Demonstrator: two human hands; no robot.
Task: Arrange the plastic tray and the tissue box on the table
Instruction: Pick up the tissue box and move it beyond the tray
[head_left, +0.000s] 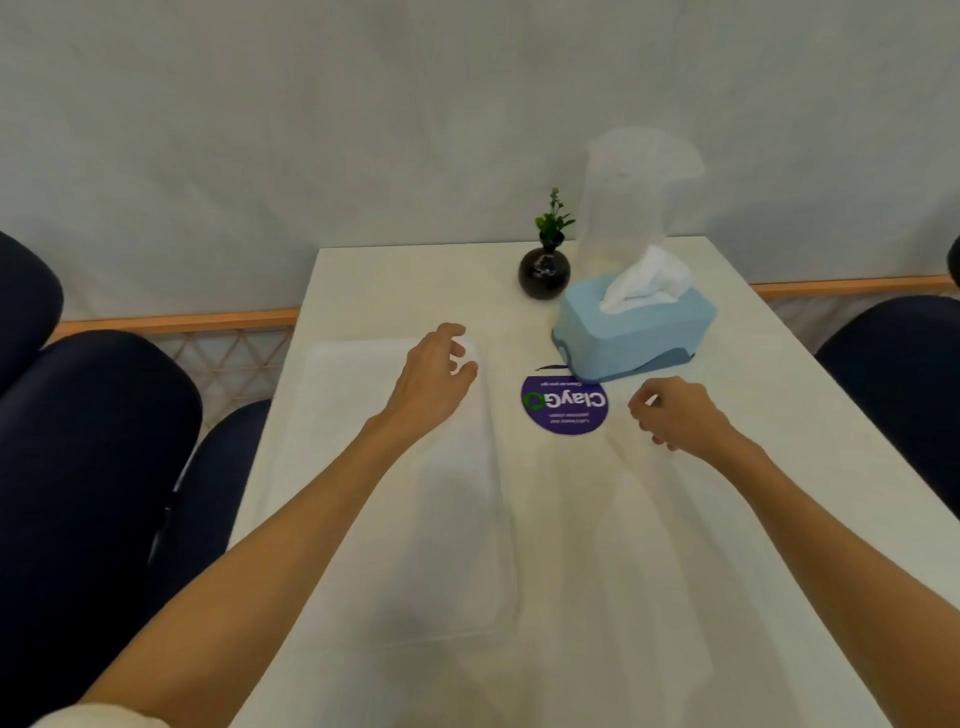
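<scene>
A pale, nearly white plastic tray (447, 519) lies flat on the left half of the white table (727, 519). My left hand (434, 382) hovers over the tray's far right corner, fingers apart, holding nothing. A light blue tissue box (634, 332) with a white tissue sticking up stands at the back right, angled. My right hand (675, 413) is just in front of the box, fingers loosely curled, not touching it.
A round purple sticker (565, 404) sits between my hands. A small black vase with a green sprig (544, 273) and a tall clear plastic container (628, 202) stand behind the box. Dark chairs (104, 441) flank the table on both sides.
</scene>
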